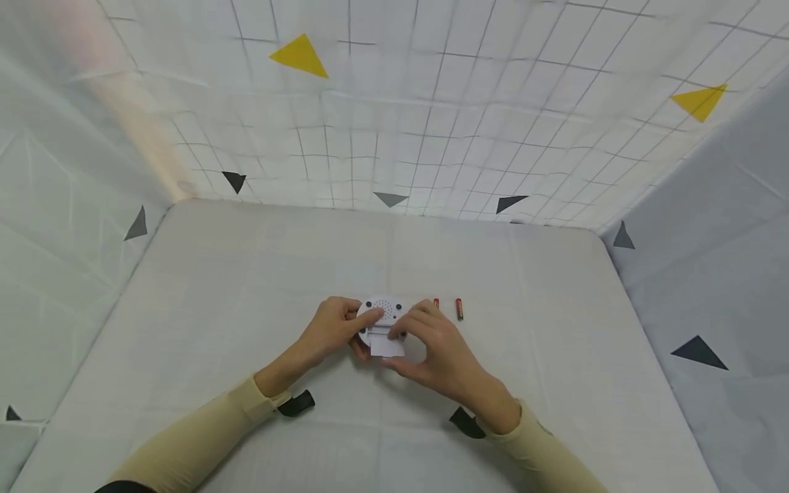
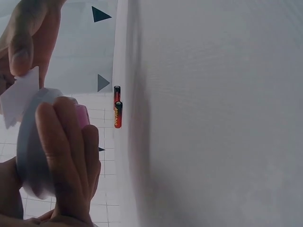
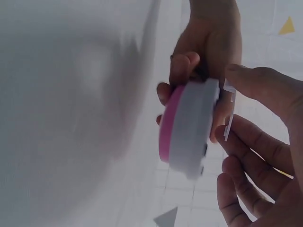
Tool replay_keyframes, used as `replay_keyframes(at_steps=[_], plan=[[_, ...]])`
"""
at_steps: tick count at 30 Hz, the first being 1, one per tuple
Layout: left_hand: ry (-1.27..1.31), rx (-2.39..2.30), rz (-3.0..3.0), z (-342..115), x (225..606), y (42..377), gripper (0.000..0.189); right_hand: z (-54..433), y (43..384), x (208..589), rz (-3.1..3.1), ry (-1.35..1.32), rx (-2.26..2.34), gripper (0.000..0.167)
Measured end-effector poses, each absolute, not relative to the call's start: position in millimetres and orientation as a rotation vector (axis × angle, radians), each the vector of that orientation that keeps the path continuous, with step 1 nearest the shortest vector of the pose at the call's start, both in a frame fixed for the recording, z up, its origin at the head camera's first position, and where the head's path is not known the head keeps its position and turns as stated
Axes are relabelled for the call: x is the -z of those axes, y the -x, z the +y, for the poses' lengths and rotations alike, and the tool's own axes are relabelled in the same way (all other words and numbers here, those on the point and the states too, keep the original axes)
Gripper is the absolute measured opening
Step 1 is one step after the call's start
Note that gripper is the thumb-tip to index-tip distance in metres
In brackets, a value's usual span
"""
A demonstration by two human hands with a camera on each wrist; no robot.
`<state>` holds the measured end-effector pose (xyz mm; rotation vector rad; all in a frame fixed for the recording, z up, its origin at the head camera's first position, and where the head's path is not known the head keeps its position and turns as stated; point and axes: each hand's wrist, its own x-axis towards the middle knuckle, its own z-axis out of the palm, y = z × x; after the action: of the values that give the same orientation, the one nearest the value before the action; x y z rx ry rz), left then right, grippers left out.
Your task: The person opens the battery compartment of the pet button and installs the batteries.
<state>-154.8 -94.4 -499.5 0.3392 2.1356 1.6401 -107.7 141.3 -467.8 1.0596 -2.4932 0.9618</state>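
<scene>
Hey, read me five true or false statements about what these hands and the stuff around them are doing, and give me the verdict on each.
1. Two batteries lie on the white tabletop. True.
2. The right hand pinches one of the batteries. False: it pinches a flat white cover.
3. The left hand holds a round white device. True.
4. The device's dotted side faces the tabletop. False: the dotted side faces the head camera.
5. The device has a pink part. True.
</scene>
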Motion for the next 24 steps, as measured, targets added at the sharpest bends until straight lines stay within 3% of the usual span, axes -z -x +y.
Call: replay_keyframes(at_steps=[24], plan=[[-0.276, -1.629, 2.118, -93, 500, 158, 0.043, 229, 118, 471, -2.608, -0.728, -0.875, 0.04]])
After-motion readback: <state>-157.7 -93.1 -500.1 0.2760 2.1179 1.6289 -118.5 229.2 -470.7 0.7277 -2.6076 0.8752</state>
